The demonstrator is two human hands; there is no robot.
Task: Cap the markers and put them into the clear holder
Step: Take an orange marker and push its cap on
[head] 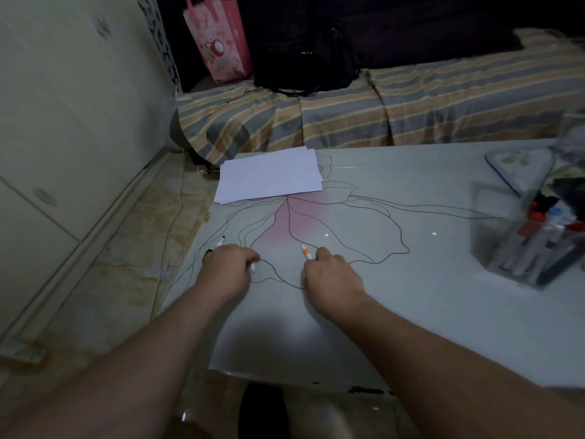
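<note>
1. Curled fingers of the left hand [228, 264] close round a black-tipped marker [220, 242]; its dark tip pokes out up and to the left of the knuckles, and a bit of its white barrel shows at the right of the fist.
2. Just left of that hand, a small black cap [208, 252] lies on the table, touching or nearly touching the knuckles; which of the two cannot be told.
3. Fingers of the right hand [330, 276] are likewise curled, gripping an orange-banded marker [305, 251] whose white and orange end sticks out up and to the left, pointing toward the table's far side.
4. Both hands rest low on the white table [395, 312], near each other but apart, over a large flower outline with a pink centre printed on its surface.
5. Further back on the left lies a stack of white paper [269, 177], well apart from the hands.
6. Off at the right edge stands the clear holder [493, 242], well apart from both hands, with several markers leaning inside it, some with orange or black caps.
7. Behind the holder lies a flat pale case [519, 161] with a dark rim.
8. Beyond the table, a striped cloth [411, 112] covers a bed or bench, with a black bag [304, 52] and a pink bag [218, 42] on it.
</note>
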